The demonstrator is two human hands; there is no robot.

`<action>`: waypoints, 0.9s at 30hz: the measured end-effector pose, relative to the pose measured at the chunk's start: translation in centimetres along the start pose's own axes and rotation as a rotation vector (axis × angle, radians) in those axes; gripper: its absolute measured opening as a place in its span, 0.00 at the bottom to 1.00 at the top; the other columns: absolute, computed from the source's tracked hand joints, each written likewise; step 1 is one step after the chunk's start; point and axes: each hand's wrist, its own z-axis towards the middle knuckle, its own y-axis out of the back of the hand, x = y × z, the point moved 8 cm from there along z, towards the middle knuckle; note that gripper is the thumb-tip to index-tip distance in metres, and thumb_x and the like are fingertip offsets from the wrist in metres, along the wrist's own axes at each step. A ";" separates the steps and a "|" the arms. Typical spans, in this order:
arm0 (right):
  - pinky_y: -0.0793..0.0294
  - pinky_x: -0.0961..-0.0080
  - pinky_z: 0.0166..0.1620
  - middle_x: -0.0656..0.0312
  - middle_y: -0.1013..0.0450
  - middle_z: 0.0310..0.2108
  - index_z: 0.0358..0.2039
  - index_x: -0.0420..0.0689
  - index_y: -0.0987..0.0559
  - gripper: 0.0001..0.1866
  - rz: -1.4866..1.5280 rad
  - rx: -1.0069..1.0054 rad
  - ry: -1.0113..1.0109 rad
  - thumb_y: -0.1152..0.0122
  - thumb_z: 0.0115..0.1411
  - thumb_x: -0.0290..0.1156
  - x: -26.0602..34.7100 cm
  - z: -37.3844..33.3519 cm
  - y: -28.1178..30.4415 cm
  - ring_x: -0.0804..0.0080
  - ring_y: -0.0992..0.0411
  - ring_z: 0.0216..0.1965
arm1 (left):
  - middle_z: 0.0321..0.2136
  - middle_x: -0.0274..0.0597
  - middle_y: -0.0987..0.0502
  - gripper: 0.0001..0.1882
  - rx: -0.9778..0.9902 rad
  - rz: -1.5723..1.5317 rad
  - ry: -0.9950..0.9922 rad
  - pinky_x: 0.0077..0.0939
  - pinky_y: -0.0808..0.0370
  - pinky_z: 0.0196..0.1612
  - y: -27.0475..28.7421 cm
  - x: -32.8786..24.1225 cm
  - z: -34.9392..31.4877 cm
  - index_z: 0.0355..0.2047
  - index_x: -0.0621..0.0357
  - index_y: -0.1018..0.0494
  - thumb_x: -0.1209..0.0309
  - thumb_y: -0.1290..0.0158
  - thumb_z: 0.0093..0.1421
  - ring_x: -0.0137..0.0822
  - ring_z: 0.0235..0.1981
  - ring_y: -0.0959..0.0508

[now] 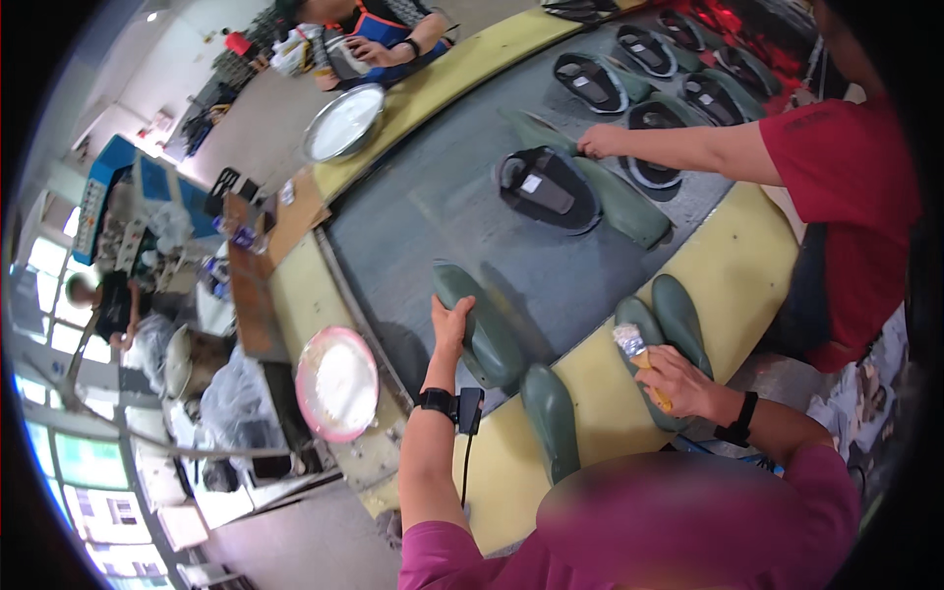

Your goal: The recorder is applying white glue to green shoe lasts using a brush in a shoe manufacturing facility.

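Observation:
My left hand is closed on a green shoe last at the near left edge of the grey work surface. In my right hand is a paintbrush with a wooden handle and pale, whitish bristles, held over another green shoe last on the yellow edge. Beside that one lies a third green last. Between my two arms, one more green last rests on the yellow padding. Some fingers of my left hand are hidden behind the last.
Left of me stands a pink-rimmed basin with white contents; a metal bowl sits farther off. A co-worker's hand reaches in from the right near black shoe uppers and lasts. Another person handles something across the grey belt.

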 end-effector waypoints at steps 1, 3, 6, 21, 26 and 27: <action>0.38 0.58 0.52 0.48 0.35 0.41 0.38 0.42 0.29 0.18 0.008 0.026 0.002 0.39 0.44 0.23 -0.1 0.3 -0.3 0.47 0.36 0.48 | 0.35 0.50 0.27 0.27 -0.052 0.153 -0.114 0.34 0.27 0.38 0.1 0.5 1.8 0.46 0.65 0.38 0.69 0.41 0.47 0.43 0.34 0.25; 0.39 0.57 0.53 0.48 0.35 0.42 0.39 0.42 0.29 0.21 0.040 0.073 0.019 0.39 0.40 0.23 -0.3 1.0 -1.2 0.47 0.37 0.50 | 0.49 0.67 0.35 0.37 -0.109 0.617 -0.375 0.41 0.35 0.53 0.6 3.3 4.7 0.55 0.67 0.45 0.65 0.43 0.47 0.59 0.52 0.35; 0.40 0.56 0.54 0.48 0.35 0.43 0.39 0.41 0.29 0.22 0.014 0.090 -0.036 0.39 0.39 0.25 -1.2 0.9 -1.3 0.47 0.38 0.50 | 0.57 0.71 0.47 0.45 -0.317 0.616 -0.445 0.43 0.42 0.58 -0.9 4.7 3.6 0.61 0.64 0.51 0.64 0.42 0.46 0.61 0.59 0.45; 0.39 0.54 0.52 0.50 0.33 0.42 0.38 0.47 0.29 0.22 0.092 0.052 -0.046 0.41 0.38 0.25 -3.2 -0.8 -2.4 0.47 0.35 0.47 | 0.62 0.69 0.58 0.50 -0.054 1.249 -0.402 0.61 0.43 0.55 -5.2 0.0 11.5 0.65 0.51 0.56 0.57 0.38 0.48 0.72 0.59 0.50; 0.39 0.54 0.51 0.51 0.32 0.42 0.37 0.46 0.29 0.20 0.126 0.070 -0.080 0.42 0.39 0.24 -3.0 -0.2 -2.7 0.47 0.35 0.46 | 0.59 0.63 0.46 0.40 -0.063 1.107 -0.357 0.57 0.39 0.54 -6.1 0.8 13.4 0.61 0.57 0.46 0.59 0.43 0.52 0.58 0.59 0.40; 0.39 0.54 0.52 0.51 0.32 0.42 0.37 0.46 0.29 0.20 0.103 0.024 -0.045 0.42 0.39 0.24 -2.9 -0.3 -2.7 0.47 0.35 0.46 | 0.54 0.61 0.36 0.35 0.147 1.094 -0.290 0.50 0.37 0.54 -7.0 3.0 12.3 0.57 0.63 0.39 0.59 0.43 0.52 0.53 0.55 0.34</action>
